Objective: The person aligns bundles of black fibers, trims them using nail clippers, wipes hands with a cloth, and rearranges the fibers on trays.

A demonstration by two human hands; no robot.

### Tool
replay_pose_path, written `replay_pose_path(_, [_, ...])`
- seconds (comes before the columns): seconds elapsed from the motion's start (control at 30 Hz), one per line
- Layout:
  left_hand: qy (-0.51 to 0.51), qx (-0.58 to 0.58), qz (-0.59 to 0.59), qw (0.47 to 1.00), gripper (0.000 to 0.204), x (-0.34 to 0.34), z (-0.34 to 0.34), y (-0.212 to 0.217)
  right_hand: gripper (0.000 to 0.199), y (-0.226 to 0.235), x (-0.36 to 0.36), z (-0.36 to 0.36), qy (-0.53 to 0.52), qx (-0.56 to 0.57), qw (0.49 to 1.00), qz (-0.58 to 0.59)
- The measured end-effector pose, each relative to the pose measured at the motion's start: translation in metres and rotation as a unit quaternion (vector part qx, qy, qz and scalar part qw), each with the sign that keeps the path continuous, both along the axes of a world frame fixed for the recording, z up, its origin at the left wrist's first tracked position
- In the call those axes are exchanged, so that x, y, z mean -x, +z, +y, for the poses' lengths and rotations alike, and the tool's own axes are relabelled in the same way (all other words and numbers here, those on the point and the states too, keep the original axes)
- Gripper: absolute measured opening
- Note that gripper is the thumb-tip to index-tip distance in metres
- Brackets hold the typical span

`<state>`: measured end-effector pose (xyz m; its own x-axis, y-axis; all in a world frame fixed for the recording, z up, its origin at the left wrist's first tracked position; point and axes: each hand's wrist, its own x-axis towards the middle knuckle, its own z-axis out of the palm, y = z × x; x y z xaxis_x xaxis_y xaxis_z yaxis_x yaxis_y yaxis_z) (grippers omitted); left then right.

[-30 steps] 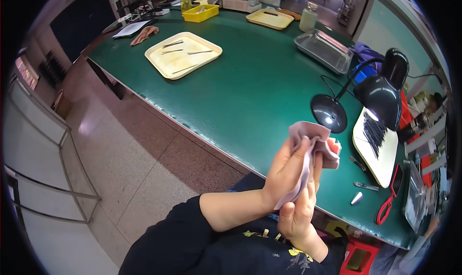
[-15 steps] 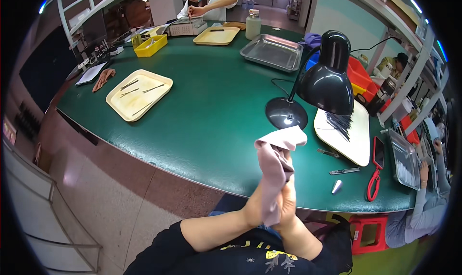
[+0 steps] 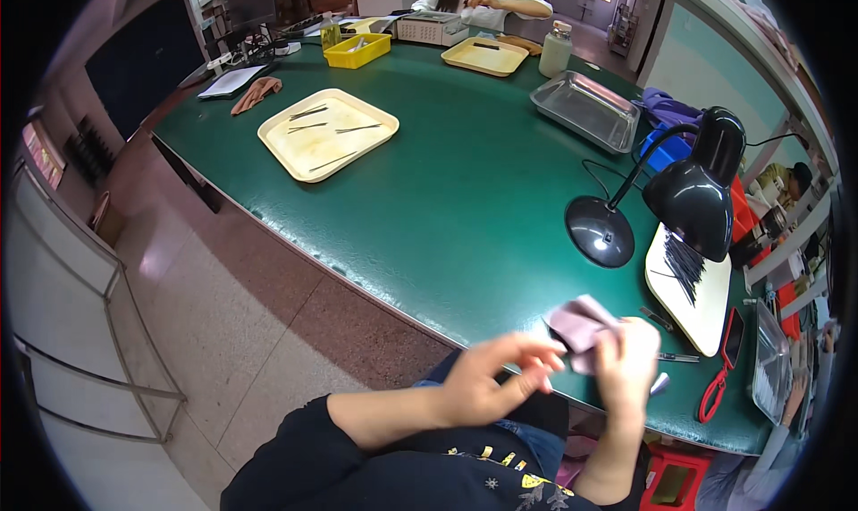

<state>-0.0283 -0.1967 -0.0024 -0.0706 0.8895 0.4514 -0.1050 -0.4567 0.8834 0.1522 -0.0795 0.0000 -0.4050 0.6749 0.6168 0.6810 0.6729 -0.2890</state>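
Note:
A mauve cloth [image 3: 585, 321] is bunched in my right hand [image 3: 630, 359], whose fingers are closed round it at the near edge of the green table [image 3: 429, 216]. To its left, my left hand [image 3: 496, 375] is off the cloth, its fingers loosely bent and apart with nothing seen in them. Motion blurs both hands a little. Just beyond the right hand lie a utility knife [image 3: 677, 357] and a second small knife [image 3: 657, 319]. A small pale cone-shaped thing [image 3: 660, 384] sits beside my right wrist, partly covered.
A black desk lamp [image 3: 601, 232] stands ahead. Dark thin strips lie on a cream tray [image 3: 706, 319] at right and another cream tray [image 3: 273, 135] at left. Farther back are a metal tray [image 3: 545, 100] and yellow bin [image 3: 357, 57]. A person [image 3: 509, 6] sits opposite.
My hands have come apart; the left has let go of the cloth. The right has moved right with the cloth, which is now crumpled. The view has shifted left.

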Motion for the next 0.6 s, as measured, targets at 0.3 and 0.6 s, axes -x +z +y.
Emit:
replay_pose_path(0.3, [0.279,-0.093,-0.034,0.955,0.032,0.066,0.001,0.012,0.022,-0.027,0.098,-0.083,0.473,0.217,0.853,0.041])
replay_pose_path(0.6, [-0.139,0.194,-0.152,0.959,0.072,0.055,-0.002,-0.026,0.026,0.025,0.077,-0.036,0.315,0.092,0.929,0.17])
